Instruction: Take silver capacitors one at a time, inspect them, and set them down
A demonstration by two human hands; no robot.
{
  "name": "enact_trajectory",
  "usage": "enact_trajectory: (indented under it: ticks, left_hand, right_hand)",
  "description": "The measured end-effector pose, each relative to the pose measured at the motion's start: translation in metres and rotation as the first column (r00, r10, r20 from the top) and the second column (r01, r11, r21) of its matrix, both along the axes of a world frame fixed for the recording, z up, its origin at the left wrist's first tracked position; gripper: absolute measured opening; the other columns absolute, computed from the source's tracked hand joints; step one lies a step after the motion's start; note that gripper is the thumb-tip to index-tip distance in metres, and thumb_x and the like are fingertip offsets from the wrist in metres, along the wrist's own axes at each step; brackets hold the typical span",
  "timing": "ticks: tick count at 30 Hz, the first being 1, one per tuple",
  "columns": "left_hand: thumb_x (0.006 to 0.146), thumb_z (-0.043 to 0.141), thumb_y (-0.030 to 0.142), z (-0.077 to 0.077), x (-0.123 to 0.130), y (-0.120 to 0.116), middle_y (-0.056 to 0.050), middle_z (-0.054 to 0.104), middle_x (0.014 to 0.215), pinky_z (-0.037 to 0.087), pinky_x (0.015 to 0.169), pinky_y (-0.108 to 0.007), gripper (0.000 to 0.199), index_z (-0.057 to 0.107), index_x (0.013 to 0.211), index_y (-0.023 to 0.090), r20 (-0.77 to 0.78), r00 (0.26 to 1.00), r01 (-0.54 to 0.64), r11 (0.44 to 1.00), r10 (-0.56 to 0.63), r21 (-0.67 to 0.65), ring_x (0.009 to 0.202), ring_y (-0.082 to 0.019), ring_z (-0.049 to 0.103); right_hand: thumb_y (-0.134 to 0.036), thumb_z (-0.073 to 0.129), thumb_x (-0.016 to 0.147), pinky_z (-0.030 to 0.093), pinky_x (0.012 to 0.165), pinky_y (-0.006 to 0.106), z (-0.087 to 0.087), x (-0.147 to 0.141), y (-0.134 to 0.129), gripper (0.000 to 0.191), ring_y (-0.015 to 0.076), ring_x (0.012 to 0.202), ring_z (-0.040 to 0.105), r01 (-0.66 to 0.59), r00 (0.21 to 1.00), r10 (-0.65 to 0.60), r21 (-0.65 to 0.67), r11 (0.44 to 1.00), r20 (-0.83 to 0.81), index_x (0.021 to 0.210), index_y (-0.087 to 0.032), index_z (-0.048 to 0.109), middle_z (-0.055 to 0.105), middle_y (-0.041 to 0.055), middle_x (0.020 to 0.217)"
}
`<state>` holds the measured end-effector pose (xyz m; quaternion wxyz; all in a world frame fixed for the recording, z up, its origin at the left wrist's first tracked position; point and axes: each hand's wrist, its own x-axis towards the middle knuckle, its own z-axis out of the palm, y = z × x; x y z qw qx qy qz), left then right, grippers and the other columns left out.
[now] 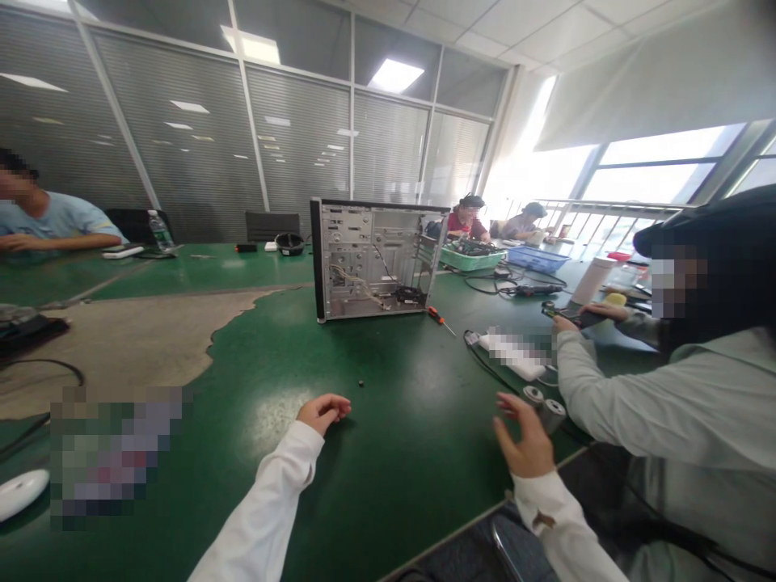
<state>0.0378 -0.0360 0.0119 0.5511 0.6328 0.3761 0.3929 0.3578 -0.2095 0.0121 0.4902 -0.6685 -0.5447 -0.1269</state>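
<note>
My left hand (pixel 326 412) rests over the green table with its fingers loosely curled together, and nothing shows between them. Just beyond its fingertips lies a tiny dark piece (pixel 360 383), too small to name. My right hand (pixel 526 440) is open, thumb and fingers apart, close to two silvery cylinders (pixel 552 415) at the table's right edge; I cannot tell whether it touches them. Farther back stands an opened computer case (pixel 376 263), upright, with loose cables inside. A screwdriver (pixel 437 318) with a red-and-black handle lies at its right front corner.
A white power strip (pixel 515 356) and black cables lie to the right, beside a co-worker (pixel 667 404) holding a dark part. Green (pixel 473 257) and blue (pixel 537 259) baskets stand behind. A white mouse (pixel 23 495) sits at left, near a worn patch (pixel 139 339) of the tabletop.
</note>
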Motion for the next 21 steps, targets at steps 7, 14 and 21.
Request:
enact_trajectory:
  ticks: [7,14,21]
  left_hand:
    - [0.057,0.050,0.018,0.003,-0.002,0.001,-0.004,0.065,0.062,0.044,0.056,-0.025,0.018,0.061,0.069,0.012,-0.001,1.000,-0.012,0.999,0.012,-0.037,0.059,-0.014,0.058]
    - [0.056,0.051,0.017,0.003,-0.003,0.001,-0.003,0.064,0.062,0.045,0.054,-0.024,0.017,0.060,0.070,0.013,0.013,1.000,-0.007,0.998,0.008,-0.059,0.058,-0.013,0.058]
    - [0.057,0.050,0.015,0.005,0.000,-0.001,-0.003,0.064,0.061,0.044,0.053,-0.023,0.016,0.060,0.068,0.012,0.016,1.000,-0.022,0.998,0.024,-0.067,0.057,-0.013,0.058]
  right_hand:
    - [-0.019,0.046,0.069,0.032,0.088,0.037,0.009,-0.113,0.100,0.055,0.0207,0.108,0.035,-0.441,0.812,0.565,-0.481,0.757,0.145,0.121,-0.020,0.028,0.037,0.0090,0.119]
    - [-0.010,0.034,0.077,0.038,0.077,0.028,0.010,-0.149,0.156,0.030,0.0158,0.089,0.045,-0.460,0.724,0.615,-0.445,0.768,0.313,0.099,-0.020,0.052,0.054,0.0058,0.096]
    - [-0.011,0.030,0.079,0.041,0.070,0.026,0.015,-0.103,0.099,0.028,0.0148,0.079,0.049,-0.415,0.743,0.581,-0.451,0.790,0.334,0.090,-0.020,0.055,0.056,0.0053,0.085]
